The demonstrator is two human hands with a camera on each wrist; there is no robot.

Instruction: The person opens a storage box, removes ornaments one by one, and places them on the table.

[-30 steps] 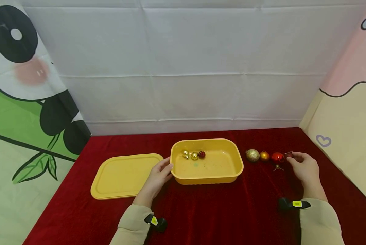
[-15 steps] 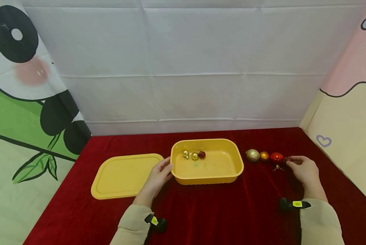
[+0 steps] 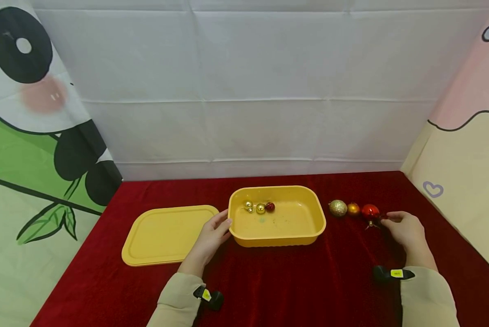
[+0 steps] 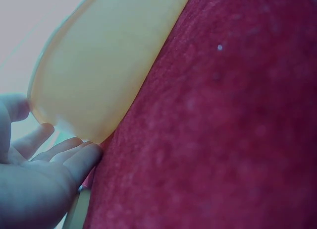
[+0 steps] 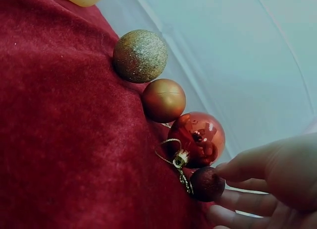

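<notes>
A creased white cloth backdrop (image 3: 244, 86) hangs beyond both hands, with a panda-print hanging (image 3: 32, 136) far out past the left hand and a pink and cream hanging with a small heart (image 3: 465, 159) out past the right hand. Below them a surface covered in deep red velvet cloth (image 3: 277, 281) carries everything. Just outside the left hand lies a flat yellow rectangular plastic lid (image 3: 166, 234). Between the two hands stands an open yellow rectangular plastic tub (image 3: 278, 240); in its far corner nearest the left hand sit three tiny baubles in a row, two shiny gold ones (image 3: 254, 206) and a dark red one (image 3: 270, 206). The left hand (image 3: 209, 238) rests against the tub's near left corner, its fingers (image 4: 74, 152) fairly straight and lying along the wall under the rim, not curled round it. Between the tub and the right hand a row of baubles lies on the cloth: a gold glitter ball (image 5: 140, 56) nearest the tub, then a smooth matte orange-gold ball (image 5: 164, 100), then a glossy red ball (image 5: 198, 139) with a gold cap and thread loop, each touching the next. The right hand (image 3: 407, 231) is at the row's outer end, its fingertips (image 5: 233, 169) pinching a small dark red glitter ball (image 5: 207, 184) that lies just beside the glossy red one.
</notes>
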